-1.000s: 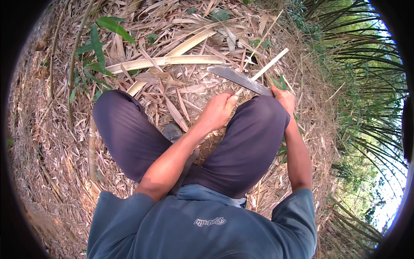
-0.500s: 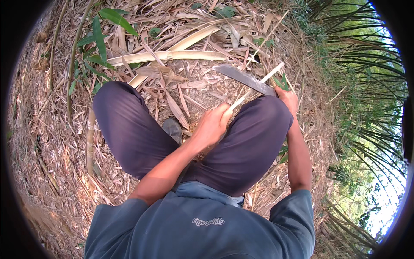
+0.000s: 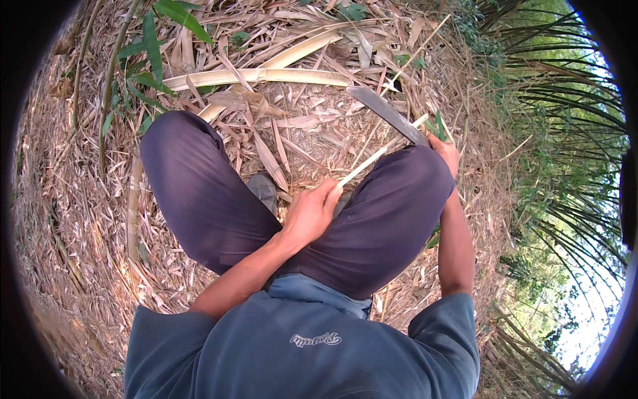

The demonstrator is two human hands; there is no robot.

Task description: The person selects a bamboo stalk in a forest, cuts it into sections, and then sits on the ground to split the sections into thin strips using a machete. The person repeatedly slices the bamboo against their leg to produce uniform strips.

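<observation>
Between my knees, my left hand point(image 3: 311, 210) is closed round the near end of a thin pale bamboo strip point(image 3: 369, 159). From there the strip slants up and away to the right and passes beneath the knife blade. Beside my right knee, my right hand point(image 3: 446, 154) grips a large knife point(image 3: 389, 114); its handle is hidden in my fingers. The broad grey blade points to the far left and lies across the strip near its far end. Whether the edge touches the strip, I cannot tell.
Split pale bamboo lengths point(image 3: 292, 76) lie on the dry leaf litter point(image 3: 86, 266) ahead of my feet. Green leaves and thin stems point(image 3: 111, 73) stand at the far left. Dense long-leaved plants point(image 3: 558, 120) rise along the right side.
My left hand has drawn back toward my body with the strip, so less of it sticks out past the blade. The blade has tilted, its tip shifting right. My right hand has barely moved.
</observation>
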